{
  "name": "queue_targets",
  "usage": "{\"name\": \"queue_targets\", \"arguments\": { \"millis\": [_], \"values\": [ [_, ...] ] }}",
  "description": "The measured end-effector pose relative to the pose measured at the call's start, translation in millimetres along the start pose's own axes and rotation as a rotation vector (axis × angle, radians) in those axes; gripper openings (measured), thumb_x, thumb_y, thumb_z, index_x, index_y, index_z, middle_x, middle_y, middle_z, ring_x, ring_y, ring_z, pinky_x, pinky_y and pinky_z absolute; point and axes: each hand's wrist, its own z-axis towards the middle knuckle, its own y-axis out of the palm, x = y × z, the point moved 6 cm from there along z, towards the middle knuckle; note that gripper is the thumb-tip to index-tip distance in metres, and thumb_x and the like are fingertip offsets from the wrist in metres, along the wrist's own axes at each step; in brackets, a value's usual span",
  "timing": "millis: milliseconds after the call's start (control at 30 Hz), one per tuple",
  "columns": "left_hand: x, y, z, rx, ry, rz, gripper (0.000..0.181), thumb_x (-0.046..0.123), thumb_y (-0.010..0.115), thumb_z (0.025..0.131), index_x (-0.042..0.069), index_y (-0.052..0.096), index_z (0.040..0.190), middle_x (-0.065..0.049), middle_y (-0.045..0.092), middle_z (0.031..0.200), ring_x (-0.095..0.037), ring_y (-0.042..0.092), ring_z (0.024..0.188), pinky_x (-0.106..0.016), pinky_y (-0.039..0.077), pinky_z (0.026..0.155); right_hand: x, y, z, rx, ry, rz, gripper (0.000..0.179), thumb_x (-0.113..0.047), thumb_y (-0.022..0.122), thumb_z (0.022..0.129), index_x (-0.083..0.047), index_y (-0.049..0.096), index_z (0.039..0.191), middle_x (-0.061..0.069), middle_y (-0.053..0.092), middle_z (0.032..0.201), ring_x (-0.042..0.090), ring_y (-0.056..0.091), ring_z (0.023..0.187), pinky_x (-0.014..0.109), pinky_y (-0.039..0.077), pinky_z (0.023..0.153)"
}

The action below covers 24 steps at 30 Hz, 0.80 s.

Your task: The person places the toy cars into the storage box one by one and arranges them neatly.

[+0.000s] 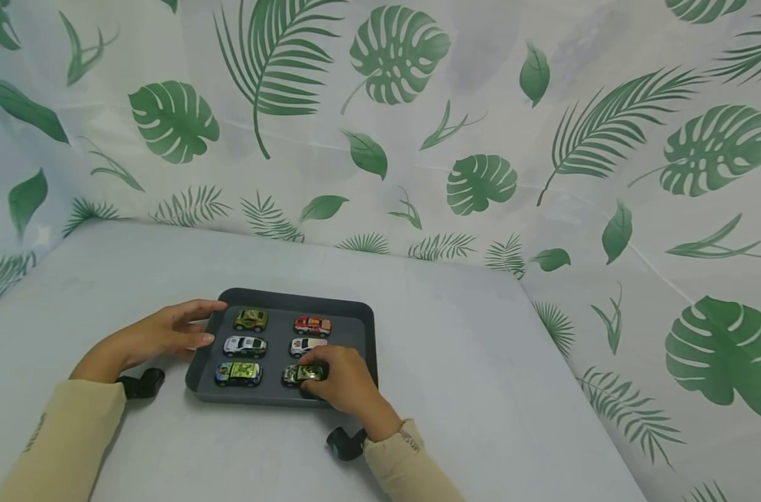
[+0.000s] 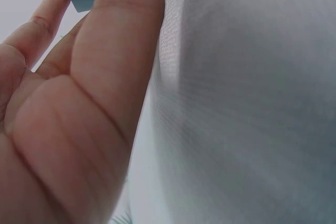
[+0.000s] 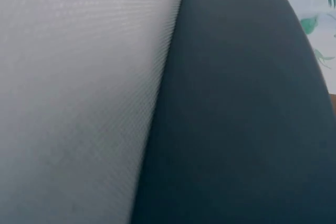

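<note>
A dark grey tray [image 1: 298, 300] lies on the table and bears toy cars in two columns. My right hand [image 1: 347, 385] reaches over its front right part, thumb and fingers pinching a green camouflage toy car [image 1: 303, 375]. Just behind that are a white toy car [image 1: 306, 346] and a red toy car [image 1: 312, 325]. In the left column stand an olive-green car [image 1: 250, 320], a white-and-black car [image 1: 245, 346] and a yellow-green and blue car [image 1: 238, 374]. My left hand [image 1: 154, 336] is at the tray's left rim, fingers extended toward it. The right wrist view shows only the tray's outer wall [image 3: 236, 103] and cloth.
A white cloth covers the table [image 1: 480, 390] around the tray. Behind and to the right hangs a leaf-printed curtain [image 1: 411, 139]. Black wrist cameras are strapped under both wrists, the right one [image 1: 345, 443] close to the tray's front edge.
</note>
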Motion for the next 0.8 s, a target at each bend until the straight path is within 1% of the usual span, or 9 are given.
{"name": "queue_targets", "arguments": {
  "millis": [267, 333, 433, 533, 633, 700, 800],
  "values": [
    [0.3, 0.7, 2.1, -0.005, 0.000, -0.005, 0.079, 0.025, 0.072, 0.107, 0.000, 0.029, 0.168, -0.040, 0.028, 0.167, -0.062, 0.039, 0.148, -0.056, 0.058, 0.101, 1.7, -0.1, -1.1, 0.005, 0.010, -0.021, 0.028, -0.006, 0.091, 0.088, -0.011, 0.083, 0.114, 0.004, 0.079, 0.122, 0.025, 0.071, 0.122, 0.045, 0.055, 0.106],
    [-0.4, 0.7, 2.6, -0.007, -0.004, -0.005, 0.080, 0.026, 0.072, 0.107, 0.000, 0.028, 0.168, -0.040, 0.028, 0.167, -0.062, 0.039, 0.148, -0.057, 0.058, 0.101, 2.6, -1.7, -1.7, 0.009, -0.006, -0.019, 0.026, -0.008, 0.090, 0.090, -0.011, 0.083, 0.115, 0.004, 0.079, 0.122, 0.025, 0.070, 0.122, 0.046, 0.054, 0.107],
    [-1.9, 1.3, 2.8, -0.021, -0.003, -0.009, 0.079, 0.026, 0.070, 0.108, 0.000, 0.026, 0.169, -0.041, 0.027, 0.168, -0.062, 0.038, 0.149, -0.057, 0.057, 0.101, 3.2, -6.2, -4.7, 0.032, -0.059, -0.006, 0.022, -0.011, 0.085, 0.095, -0.010, 0.082, 0.117, 0.004, 0.079, 0.122, 0.025, 0.070, 0.122, 0.047, 0.053, 0.108],
    [-3.9, 2.0, 1.3, -0.033, 0.006, -0.005, 0.077, 0.026, 0.067, 0.110, 0.000, 0.025, 0.169, -0.040, 0.024, 0.169, -0.062, 0.036, 0.150, -0.056, 0.058, 0.101, 3.3, -13.7, -10.8, 0.098, -0.135, 0.006, 0.020, -0.009, 0.080, 0.099, -0.008, 0.081, 0.119, 0.005, 0.079, 0.122, 0.025, 0.069, 0.119, 0.047, 0.053, 0.106],
    [-4.8, 2.8, -2.9, -0.042, 0.025, 0.006, 0.074, 0.024, 0.064, 0.111, -0.001, 0.024, 0.168, -0.041, 0.024, 0.168, -0.063, 0.036, 0.149, -0.057, 0.058, 0.099, 5.0, -24.4, -18.1, 0.209, -0.192, 0.012, 0.021, -0.005, 0.077, 0.101, -0.006, 0.080, 0.121, 0.006, 0.078, 0.122, 0.025, 0.066, 0.117, 0.047, 0.054, 0.103],
    [-5.2, 3.7, -6.0, -0.045, 0.032, 0.017, 0.072, 0.023, 0.062, 0.112, -0.002, 0.022, 0.167, -0.043, 0.025, 0.167, -0.064, 0.037, 0.148, -0.059, 0.058, 0.099, 8.7, -31.7, -22.5, 0.288, -0.204, 0.013, 0.022, -0.003, 0.074, 0.102, -0.005, 0.079, 0.123, 0.008, 0.077, 0.125, 0.026, 0.065, 0.120, 0.049, 0.054, 0.103],
    [-5.3, 6.2, -11.3, -0.040, 0.041, 0.040, 0.071, 0.022, 0.058, 0.114, -0.001, 0.016, 0.167, -0.047, 0.018, 0.166, -0.069, 0.029, 0.148, -0.066, 0.056, 0.099, 18.6, -40.7, -28.8, 0.364, -0.183, 0.006, 0.025, -0.004, 0.070, 0.105, -0.004, 0.075, 0.129, 0.011, 0.071, 0.134, 0.030, 0.061, 0.128, 0.054, 0.052, 0.106]
  ]
}}
